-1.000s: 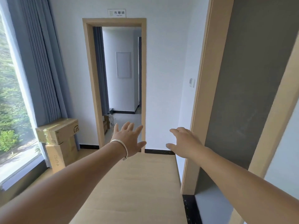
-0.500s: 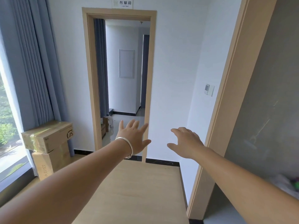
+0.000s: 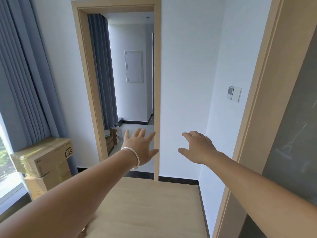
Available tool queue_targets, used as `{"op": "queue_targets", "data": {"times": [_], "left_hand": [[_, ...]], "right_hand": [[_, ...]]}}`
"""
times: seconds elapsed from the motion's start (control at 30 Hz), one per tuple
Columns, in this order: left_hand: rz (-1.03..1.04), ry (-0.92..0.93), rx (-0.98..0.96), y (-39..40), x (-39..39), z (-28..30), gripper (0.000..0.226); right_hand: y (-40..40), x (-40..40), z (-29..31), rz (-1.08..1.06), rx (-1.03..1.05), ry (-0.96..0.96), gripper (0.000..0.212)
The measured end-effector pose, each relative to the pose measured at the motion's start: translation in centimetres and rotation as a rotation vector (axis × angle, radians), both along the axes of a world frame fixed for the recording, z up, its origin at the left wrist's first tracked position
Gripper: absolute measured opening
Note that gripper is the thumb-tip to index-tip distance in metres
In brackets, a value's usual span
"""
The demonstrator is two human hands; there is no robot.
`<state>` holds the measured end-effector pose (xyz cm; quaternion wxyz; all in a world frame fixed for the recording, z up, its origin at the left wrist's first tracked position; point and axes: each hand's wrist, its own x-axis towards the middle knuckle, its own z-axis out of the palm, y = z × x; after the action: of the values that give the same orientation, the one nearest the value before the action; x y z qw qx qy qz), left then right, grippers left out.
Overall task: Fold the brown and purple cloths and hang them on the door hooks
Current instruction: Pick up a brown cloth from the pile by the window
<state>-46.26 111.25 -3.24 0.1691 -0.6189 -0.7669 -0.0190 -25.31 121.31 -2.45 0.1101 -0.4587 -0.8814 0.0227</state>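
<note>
**Both hands out, nothing in them**

My view has tipped up since a moment ago: less of the table (image 3: 154, 212) shows below my arms, the sign over the doorway (image 3: 118, 83) has slid off the top edge, and the grey panel (image 3: 295, 152) on my right has drawn in closer. My hands have kept nearly the same pose throughout.

My left hand (image 3: 140, 148), with a bracelet (image 3: 133, 154) on the wrist, is spread wide, fingers straight, holding nothing. My right hand (image 3: 197, 148) is loosely spread, palm down, also empty. Both hang in the air above the far end of the table.

The brown and purple cloths are not in view, nor are any door hooks.

At left, two stacked boxes (image 3: 42, 162) stand by the curtain (image 3: 25, 83); they are taped closed, so their contents are hidden. A switch (image 3: 234, 93) sits on the right wall. Through the doorway, another box (image 3: 109, 143) sits on the floor with something pale in its top that I cannot make out.
</note>
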Motion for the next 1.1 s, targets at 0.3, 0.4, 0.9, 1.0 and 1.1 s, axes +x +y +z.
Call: {"op": "queue_targets", "data": {"times": [0.3,0.4,0.9,1.0,1.1], "left_hand": [[0.01,0.016,0.026,14.1,-0.2,0.9,0.071],[0.014,0.016,0.005,17.4,-0.3,0.4,0.07],[0.034,-0.065,-0.026,34.4,-8.7,-2.8,0.069],[0.058,-0.112,-0.002,38.4,-12.4,-3.1,0.069],[0.104,-0.172,0.009,41.8,-17.0,-3.5,0.07]], "right_hand": [[14.8,-0.7,1.3,0.031,0.026,0.008,0.068],[18.2,-1.2,0.9,0.037,0.015,0.001,0.068],[34.6,-10.1,-1.0,0.052,-0.001,-0.071,0.068],[38.5,-14.2,-0.4,0.073,0.016,-0.101,0.068],[42.5,-19.8,0.4,0.12,0.041,-0.141,0.067]]}}
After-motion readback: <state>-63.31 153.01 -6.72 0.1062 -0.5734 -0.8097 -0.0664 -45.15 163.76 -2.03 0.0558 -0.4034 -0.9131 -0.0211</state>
